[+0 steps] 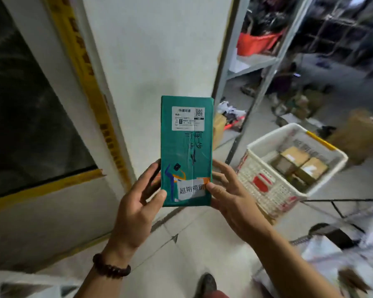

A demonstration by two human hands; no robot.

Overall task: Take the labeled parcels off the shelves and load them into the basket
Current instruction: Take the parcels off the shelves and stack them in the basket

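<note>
teal parcel (186,151) upright, lower end pinched between left grip (138,203) and right grip (228,194), rest sticks up above; basket (265,190) at right

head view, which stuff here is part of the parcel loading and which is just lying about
job: green parcel, held by left hand and right hand; white basket; brown boxes in it; metal shelf
lying about: orange bin, floor clutter, yellow tape

Both forearms reached forward and converged, with the left hand (138,203) and right hand (228,190) level. Each gripped a lower side edge of the green parcel (186,151) — thumbs on its face, fingers curled round the edges.
</note>
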